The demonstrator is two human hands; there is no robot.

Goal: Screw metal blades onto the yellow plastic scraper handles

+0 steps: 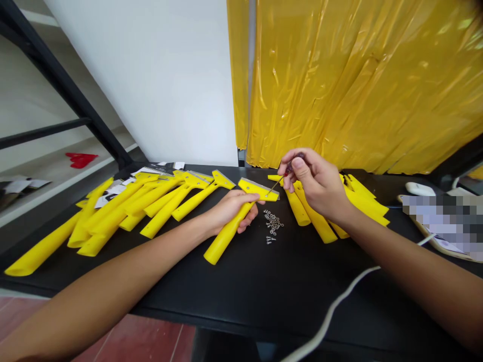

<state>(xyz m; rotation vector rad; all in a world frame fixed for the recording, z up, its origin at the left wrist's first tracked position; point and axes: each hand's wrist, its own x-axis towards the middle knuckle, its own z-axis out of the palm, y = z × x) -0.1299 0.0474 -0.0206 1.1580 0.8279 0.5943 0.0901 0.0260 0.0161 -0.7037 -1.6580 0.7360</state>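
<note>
My left hand [236, 208] is closed around the neck of a yellow scraper [226, 235], just under its wide head with a metal blade along the top edge. Between the fingers of my right hand [315, 178] is a screwdriver [279, 182] with a dark red handle. Its thin shaft slants down to the left, and the tip meets the scraper's head by a screw at the right end. Below the head, a small heap of loose screws and nuts [273, 221] lies on the black table [241, 301].
Several yellow scrapers [166, 201] lie in a row on the left. More yellow scraper handles [315, 216] rest behind my right forearm. A white cable [339, 299] crosses the table's right side near a tablet-like device [445, 226] and a white mouse [419, 189]. Yellow plastic sheeting [339, 75] hangs behind.
</note>
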